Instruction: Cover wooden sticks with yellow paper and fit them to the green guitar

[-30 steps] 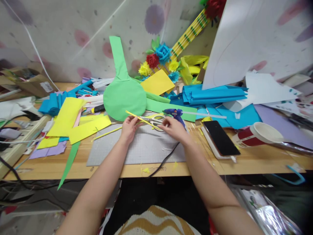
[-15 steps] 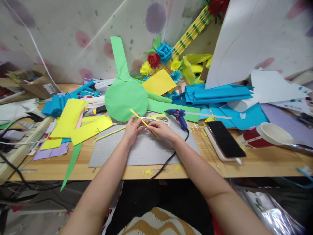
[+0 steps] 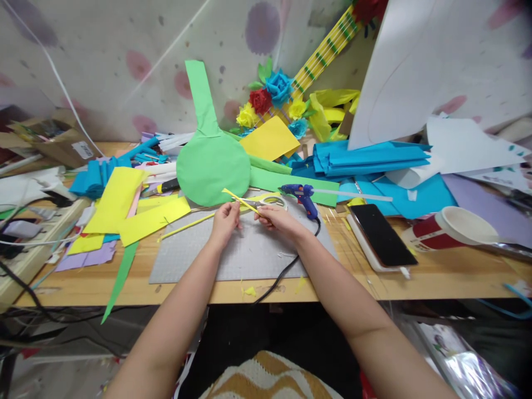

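A thin yellow paper strip (image 3: pixel 248 205) slants between my hands above the grey cutting mat (image 3: pixel 249 260). My right hand (image 3: pixel 276 218) pinches its lower right end. My left hand (image 3: pixel 226 223) is closed, thumb and fingertips against the strip near its upper part, whose tip sticks out beyond them. White-handled scissors (image 3: pixel 279 201) lie just behind the strip, partly covered. Another narrow yellow strip (image 3: pixel 187 226) rests left of my left hand. Behind my hands is a green round paper-covered shape (image 3: pixel 213 170) with a long neck.
A blue glue gun (image 3: pixel 305 194) with a clear stick lies to the right, its black cord (image 3: pixel 286 271) crossing the mat. Farther right are a phone (image 3: pixel 382 234) and a paper cup (image 3: pixel 451 228). Yellow paper (image 3: pixel 155 221) and a power strip (image 3: pixel 45 238) are at left.
My right hand has shifted its hold to the strip's lower end, which no longer sticks out below it. My left fingers have closed together, and the strip's upper tip sits slightly lower.
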`<action>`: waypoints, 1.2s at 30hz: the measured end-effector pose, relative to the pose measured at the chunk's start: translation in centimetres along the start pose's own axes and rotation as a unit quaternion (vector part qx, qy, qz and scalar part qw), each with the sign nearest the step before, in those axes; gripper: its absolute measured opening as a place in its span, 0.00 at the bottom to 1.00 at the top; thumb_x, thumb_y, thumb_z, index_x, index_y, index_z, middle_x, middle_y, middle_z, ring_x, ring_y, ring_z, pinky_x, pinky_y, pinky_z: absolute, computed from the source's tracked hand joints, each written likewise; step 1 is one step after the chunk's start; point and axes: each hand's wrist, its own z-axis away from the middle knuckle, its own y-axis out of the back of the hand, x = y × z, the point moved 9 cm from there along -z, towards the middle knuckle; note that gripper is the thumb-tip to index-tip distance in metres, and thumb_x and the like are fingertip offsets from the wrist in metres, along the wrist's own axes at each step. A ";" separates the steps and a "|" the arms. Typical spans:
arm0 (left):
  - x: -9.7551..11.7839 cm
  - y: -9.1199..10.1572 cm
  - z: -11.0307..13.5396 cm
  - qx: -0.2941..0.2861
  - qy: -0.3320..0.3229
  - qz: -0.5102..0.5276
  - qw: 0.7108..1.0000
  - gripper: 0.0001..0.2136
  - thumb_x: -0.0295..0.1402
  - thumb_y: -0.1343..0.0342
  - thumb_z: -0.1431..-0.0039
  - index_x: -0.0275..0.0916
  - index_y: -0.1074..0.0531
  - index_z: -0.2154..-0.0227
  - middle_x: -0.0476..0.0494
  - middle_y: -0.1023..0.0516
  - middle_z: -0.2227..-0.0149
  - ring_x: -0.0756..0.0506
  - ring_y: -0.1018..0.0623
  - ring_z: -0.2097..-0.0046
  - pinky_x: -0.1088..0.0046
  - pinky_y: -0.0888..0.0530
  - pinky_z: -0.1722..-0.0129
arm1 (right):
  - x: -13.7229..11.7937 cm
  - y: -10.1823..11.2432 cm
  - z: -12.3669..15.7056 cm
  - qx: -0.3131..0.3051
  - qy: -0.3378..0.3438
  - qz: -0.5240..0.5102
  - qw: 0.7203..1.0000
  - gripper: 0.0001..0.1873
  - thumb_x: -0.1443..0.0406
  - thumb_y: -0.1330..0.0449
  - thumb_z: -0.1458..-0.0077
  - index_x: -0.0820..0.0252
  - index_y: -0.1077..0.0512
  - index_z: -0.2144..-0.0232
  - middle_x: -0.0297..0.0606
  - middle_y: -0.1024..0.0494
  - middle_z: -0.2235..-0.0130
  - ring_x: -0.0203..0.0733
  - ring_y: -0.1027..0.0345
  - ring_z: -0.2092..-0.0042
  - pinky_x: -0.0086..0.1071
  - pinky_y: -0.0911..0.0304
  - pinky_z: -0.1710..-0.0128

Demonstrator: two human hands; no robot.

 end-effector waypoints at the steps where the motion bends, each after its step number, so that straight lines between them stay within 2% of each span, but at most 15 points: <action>1: -0.1 -0.3 0.1 -0.011 0.006 -0.016 1.000 0.17 0.47 0.46 0.54 0.37 0.36 0.81 0.57 0.43 0.88 0.56 0.43 0.86 0.80 0.37 0.87 | 0.0 -0.2 0.0 -0.001 0.005 0.018 1.000 0.13 0.58 0.49 0.51 0.62 0.36 0.77 0.25 0.47 0.83 0.25 0.58 0.83 0.24 0.63 0.84; 6: -0.3 -0.5 0.0 -0.010 0.009 -0.070 0.997 0.14 0.43 0.43 0.56 0.35 0.31 0.80 0.53 0.37 0.85 0.56 0.40 0.85 0.81 0.39 0.89 | 0.0 -1.1 -0.1 -0.017 0.018 0.061 0.998 0.18 0.52 0.49 0.50 0.62 0.38 0.78 0.24 0.49 0.83 0.25 0.60 0.83 0.24 0.63 0.85; 11: 0.2 -1.4 0.2 -0.088 -0.035 -0.074 0.993 0.09 0.36 0.40 0.58 0.36 0.31 0.79 0.52 0.34 0.82 0.55 0.35 0.80 0.80 0.32 0.82 | 0.7 -0.7 0.0 -0.059 -0.019 -0.033 0.998 0.18 0.51 0.48 0.52 0.60 0.41 0.78 0.21 0.54 0.85 0.25 0.65 0.84 0.23 0.67 0.85; 14: 0.5 -0.7 0.1 -0.056 -0.049 -0.039 0.996 0.08 0.33 0.40 0.59 0.36 0.30 0.76 0.52 0.32 0.79 0.54 0.33 0.77 0.80 0.30 0.79 | 0.4 0.4 0.1 -0.044 -0.012 -0.036 0.998 0.18 0.51 0.46 0.53 0.60 0.40 0.78 0.22 0.52 0.85 0.25 0.63 0.84 0.23 0.68 0.85; 17: 0.6 0.3 -0.1 -0.005 -0.039 0.000 0.999 0.10 0.32 0.38 0.62 0.35 0.30 0.75 0.50 0.30 0.77 0.53 0.31 0.75 0.79 0.28 0.77 | 0.0 1.0 0.3 -0.021 0.005 0.006 1.000 0.19 0.50 0.46 0.54 0.61 0.38 0.78 0.25 0.47 0.84 0.26 0.59 0.84 0.24 0.65 0.86; 21: 0.1 1.2 -0.2 0.037 -0.006 0.021 0.999 0.10 0.35 0.39 0.61 0.34 0.32 0.77 0.54 0.33 0.82 0.56 0.35 0.81 0.75 0.27 0.77 | -0.4 0.9 0.3 0.022 0.024 0.108 0.994 0.24 0.46 0.51 0.52 0.60 0.38 0.81 0.27 0.46 0.85 0.27 0.57 0.83 0.25 0.61 0.84; 24: -0.3 0.8 -0.1 0.027 0.011 0.030 0.999 0.11 0.37 0.40 0.59 0.36 0.35 0.78 0.58 0.40 0.86 0.57 0.40 0.84 0.73 0.25 0.77 | -0.8 1.4 0.3 0.082 0.041 0.208 0.974 0.27 0.44 0.51 0.54 0.61 0.42 0.86 0.27 0.47 0.86 0.27 0.56 0.82 0.26 0.60 0.82; 27: -0.4 0.4 0.0 0.013 0.023 0.021 0.999 0.12 0.38 0.42 0.55 0.37 0.38 0.79 0.60 0.44 0.87 0.58 0.42 0.85 0.75 0.26 0.80 | -0.9 1.7 0.0 0.109 0.052 0.276 0.954 0.28 0.44 0.50 0.55 0.61 0.43 0.88 0.27 0.48 0.87 0.27 0.56 0.82 0.26 0.59 0.81; 30: -0.3 0.3 0.1 0.011 0.024 0.023 0.999 0.13 0.41 0.46 0.51 0.38 0.40 0.79 0.60 0.47 0.88 0.57 0.44 0.87 0.78 0.29 0.83 | -0.8 2.3 -0.3 0.129 0.055 0.311 0.940 0.26 0.46 0.47 0.57 0.61 0.44 0.89 0.27 0.48 0.86 0.28 0.56 0.81 0.27 0.60 0.80; 33: 0.4 0.4 0.2 0.011 -0.005 0.007 1.000 0.17 0.46 0.48 0.51 0.39 0.42 0.82 0.59 0.48 0.89 0.57 0.45 0.88 0.77 0.30 0.83 | -0.7 3.1 -0.4 0.155 0.048 0.322 0.933 0.23 0.49 0.45 0.59 0.61 0.43 0.88 0.27 0.48 0.86 0.28 0.55 0.81 0.26 0.60 0.80; 36: 0.7 0.6 0.3 0.014 -0.023 -0.011 1.000 0.19 0.47 0.49 0.51 0.38 0.42 0.84 0.58 0.47 0.90 0.57 0.44 0.88 0.77 0.30 0.82 | -0.8 2.9 -0.3 0.136 0.041 0.336 0.931 0.23 0.49 0.46 0.58 0.61 0.42 0.88 0.27 0.46 0.85 0.28 0.54 0.80 0.27 0.59 0.80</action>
